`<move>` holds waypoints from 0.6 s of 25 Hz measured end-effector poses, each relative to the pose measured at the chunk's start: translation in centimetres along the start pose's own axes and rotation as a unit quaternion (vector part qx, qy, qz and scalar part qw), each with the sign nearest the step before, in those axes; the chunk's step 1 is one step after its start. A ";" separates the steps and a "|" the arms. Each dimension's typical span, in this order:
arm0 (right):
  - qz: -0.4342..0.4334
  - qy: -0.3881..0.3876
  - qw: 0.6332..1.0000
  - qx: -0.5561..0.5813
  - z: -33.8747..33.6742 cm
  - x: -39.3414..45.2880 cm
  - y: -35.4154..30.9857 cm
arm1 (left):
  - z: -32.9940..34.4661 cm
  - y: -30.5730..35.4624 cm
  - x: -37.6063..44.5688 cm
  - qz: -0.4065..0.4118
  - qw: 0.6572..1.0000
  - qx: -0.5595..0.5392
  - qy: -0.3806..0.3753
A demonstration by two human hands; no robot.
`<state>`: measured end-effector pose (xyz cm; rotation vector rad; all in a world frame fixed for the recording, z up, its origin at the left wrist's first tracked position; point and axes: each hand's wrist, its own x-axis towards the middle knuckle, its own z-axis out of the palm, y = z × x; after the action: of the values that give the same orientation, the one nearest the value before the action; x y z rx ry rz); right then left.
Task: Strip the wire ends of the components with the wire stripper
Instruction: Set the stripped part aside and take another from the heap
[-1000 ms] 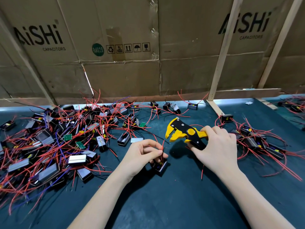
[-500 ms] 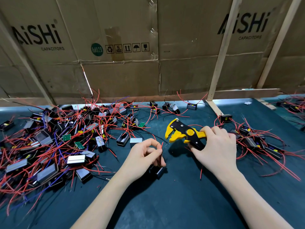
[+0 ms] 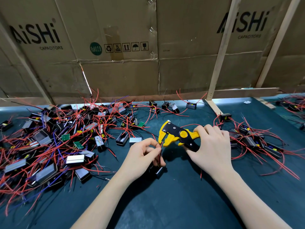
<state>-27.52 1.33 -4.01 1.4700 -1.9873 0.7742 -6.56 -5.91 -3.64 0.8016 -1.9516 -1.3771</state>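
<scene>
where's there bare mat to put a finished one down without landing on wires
Barest: the near mat between the forearms, below the left hand and right hand. A smaller patch lies behind the wire stripper, before the cardboard wall. Crowded: the big wire pile at left and the smaller pile at right.
</scene>
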 end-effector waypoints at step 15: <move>-0.026 -0.032 0.999 -0.015 -1.1 0.4 0.0 | -0.2 -0.2 0.1 0.001 1.000 -0.010 -0.001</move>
<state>-27.52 1.82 -2.95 1.5401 -1.9906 0.6805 -6.42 -6.12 -3.79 0.7895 -1.9376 -1.3946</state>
